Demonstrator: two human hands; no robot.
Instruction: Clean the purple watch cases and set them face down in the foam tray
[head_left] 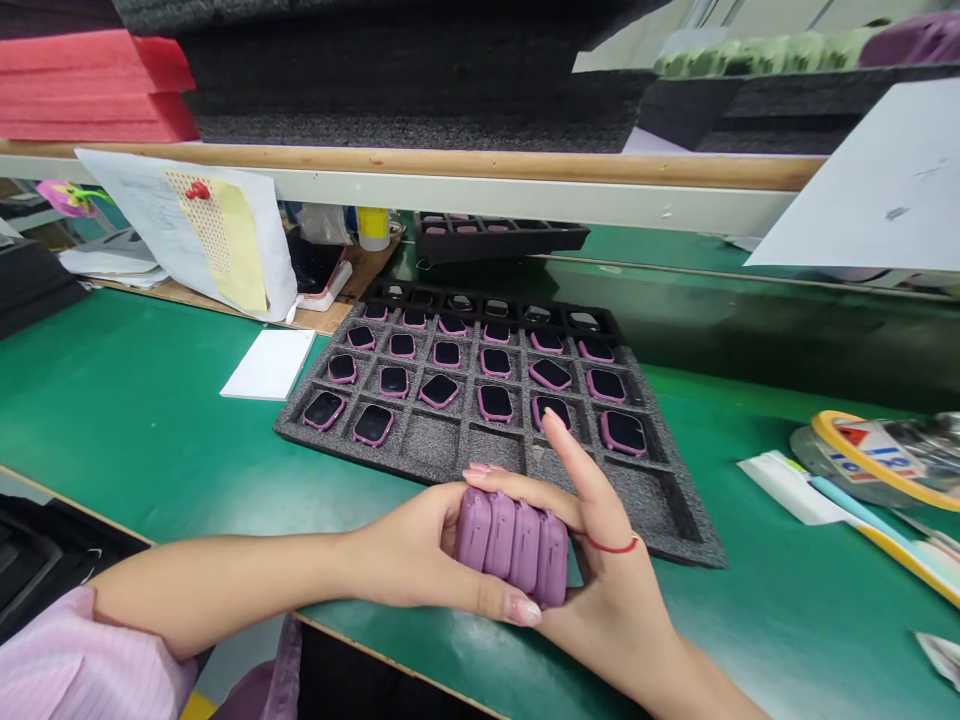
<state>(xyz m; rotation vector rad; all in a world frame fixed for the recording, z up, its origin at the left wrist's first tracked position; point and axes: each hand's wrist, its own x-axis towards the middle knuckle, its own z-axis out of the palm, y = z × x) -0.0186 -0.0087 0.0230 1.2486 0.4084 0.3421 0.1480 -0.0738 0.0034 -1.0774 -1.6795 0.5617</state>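
Note:
My left hand [427, 555] is closed around a row of several purple smartwatch cases [514, 545] pressed side by side, its thumb across their near side. My right hand [611, 590] grips the same row from the right, with one finger raised and a thin red band on it. Just beyond both hands lies a grey foam tray [427, 445] with square compartments. Most of its compartments hold smartwatches [495, 403] with black screens and purple cases. A few pockets in its near row hold no watch. The raised fingertip overlaps one watch in view; contact cannot be told.
A shelf edge [420, 172] crosses above the green table [150, 440], bearing black foam stacks [412, 95] and red foam [90, 85]. A white pad [268, 364] lies left of the tray. At right are a clear round container [847, 465] and a brush-like tool [795, 487].

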